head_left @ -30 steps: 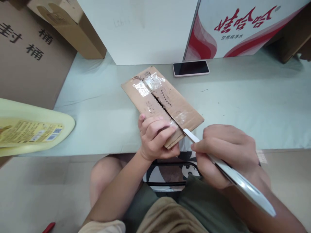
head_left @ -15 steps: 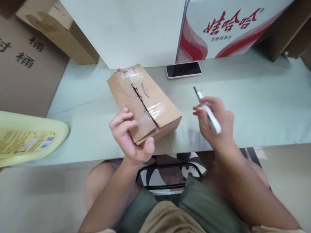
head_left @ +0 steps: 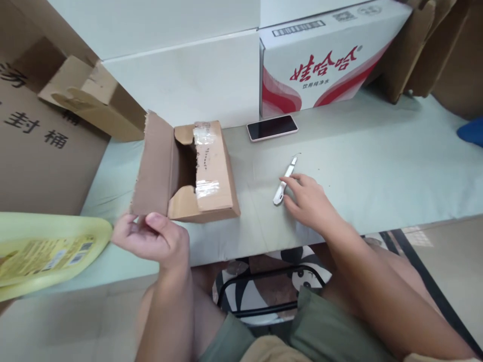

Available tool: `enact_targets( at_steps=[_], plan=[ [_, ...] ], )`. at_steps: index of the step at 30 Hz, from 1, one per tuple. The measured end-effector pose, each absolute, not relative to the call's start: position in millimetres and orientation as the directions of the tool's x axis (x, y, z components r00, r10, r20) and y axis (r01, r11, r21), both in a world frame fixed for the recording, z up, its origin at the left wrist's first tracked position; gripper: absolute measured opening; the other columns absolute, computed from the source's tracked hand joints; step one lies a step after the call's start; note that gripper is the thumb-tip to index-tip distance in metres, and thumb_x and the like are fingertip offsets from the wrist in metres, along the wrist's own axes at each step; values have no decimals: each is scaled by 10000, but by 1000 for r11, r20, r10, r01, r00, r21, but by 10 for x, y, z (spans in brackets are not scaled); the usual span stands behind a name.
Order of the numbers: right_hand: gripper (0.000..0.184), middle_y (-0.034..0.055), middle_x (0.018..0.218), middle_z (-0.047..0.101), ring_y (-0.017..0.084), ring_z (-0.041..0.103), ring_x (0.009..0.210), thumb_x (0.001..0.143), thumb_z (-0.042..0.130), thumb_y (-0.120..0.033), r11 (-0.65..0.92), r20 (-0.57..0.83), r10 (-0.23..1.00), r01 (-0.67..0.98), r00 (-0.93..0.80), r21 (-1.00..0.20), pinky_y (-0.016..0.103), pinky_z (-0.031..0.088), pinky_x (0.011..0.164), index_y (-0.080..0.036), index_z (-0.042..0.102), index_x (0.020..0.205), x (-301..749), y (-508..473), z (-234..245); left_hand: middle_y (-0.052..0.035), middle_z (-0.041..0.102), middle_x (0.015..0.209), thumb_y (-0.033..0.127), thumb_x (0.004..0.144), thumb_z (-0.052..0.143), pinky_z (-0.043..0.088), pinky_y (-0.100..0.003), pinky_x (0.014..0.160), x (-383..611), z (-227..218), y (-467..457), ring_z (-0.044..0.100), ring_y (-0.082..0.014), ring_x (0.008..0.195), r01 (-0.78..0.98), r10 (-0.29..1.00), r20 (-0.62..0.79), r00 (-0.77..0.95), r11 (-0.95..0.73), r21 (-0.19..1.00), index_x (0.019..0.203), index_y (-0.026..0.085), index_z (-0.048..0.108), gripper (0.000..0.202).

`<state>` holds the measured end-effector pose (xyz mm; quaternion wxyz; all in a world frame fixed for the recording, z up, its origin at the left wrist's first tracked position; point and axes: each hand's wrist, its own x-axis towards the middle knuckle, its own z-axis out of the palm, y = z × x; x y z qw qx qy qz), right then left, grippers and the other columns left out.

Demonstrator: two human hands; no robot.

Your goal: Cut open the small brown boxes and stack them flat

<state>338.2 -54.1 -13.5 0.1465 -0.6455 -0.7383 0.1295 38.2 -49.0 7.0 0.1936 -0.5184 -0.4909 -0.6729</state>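
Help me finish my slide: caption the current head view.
Left hand holds the open flap of a cardboard box; right hand at a white utility knife.

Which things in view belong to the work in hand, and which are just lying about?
Seemingly in use:
- small carton, its raised flap held in the left grip
- white cutter, on the table beside the right grip

Apparently just lying about:
- phone
- yellow bottle
- red-lettered white box
- plain white box
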Motion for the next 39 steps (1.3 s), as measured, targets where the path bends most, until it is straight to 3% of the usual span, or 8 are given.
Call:
enact_targets(
  at_steps=[4,9,14,19,22,29,36,39],
  plan=[
    [422,208,1336,638,373,609,1251,982,457,-232,259,120,966,844,-230,-469,564,508,1040,-159,670,1339,3347,-550,-123,-74,548,1139,312,772,718,564,-397,687,349,139,-529,626,-252,1019,698,435,787,-438,-386,602,1198,312,495,481],
    [352,160,1248,698,323,640,1178,982,467,-218,382,168,922,751,-348,-538,527,513,1044,-166,699,1242,3274,-576,-73,-28,653,935,391,753,719,582,-347,689,330,190,-470,660,-187,829,238,724,260,-639,-136,962,944,229,579,287],
    [232,141,1161,746,349,626,1245,956,518,-251,483,218,864,625,-454,-614,551,499,1093,-177,711,1062,3239,-590,-39,-9,681,824,435,666,800,512,-268,520,300,139,-426,659,-183,733,-93,822,-36,-568,-21,995,861,245,610,333],
    [213,130,1151,722,276,696,1103,910,625,-357,537,440,839,364,-319,-761,437,594,955,-210,647,1063,3218,-585,-29,-112,728,1247,253,589,851,614,-392,914,254,4,-437,713,-277,1146,303,868,187,-461,-44,952,1035,258,678,478],
    [205,106,1095,721,238,705,1031,943,622,-366,504,446,861,298,-244,-810,404,603,914,-216,617,1083,3217,-609,-20,-137,704,1352,259,685,764,554,-445,1072,300,-3,-458,665,-311,1278,361,939,128,-320,-5,933,991,221,740,309],
    [298,58,845,710,233,693,837,899,725,-535,320,250,907,169,-338,-932,398,619,844,-250,650,862,3184,-680,-59,-52,768,1054,321,789,675,553,-329,837,398,37,-550,693,-242,999,190,963,-49,-264,102,976,1055,212,739,294],
    [490,22,761,683,163,562,587,713,873,-542,196,223,973,311,53,-930,308,506,538,-215,672,1018,3208,-650,-39,-36,762,1115,366,713,799,543,-269,818,411,118,-527,684,-206,1032,-43,957,-68,-282,58,997,1054,237,745,369],
    [426,16,789,689,151,557,597,763,823,-513,190,248,955,305,163,-933,288,488,542,-218,674,1032,3221,-631,12,-38,783,956,360,615,807,543,-256,654,458,242,-533,701,-194,830,-163,949,-90,-303,41,986,872,217,760,298]
  ],
)
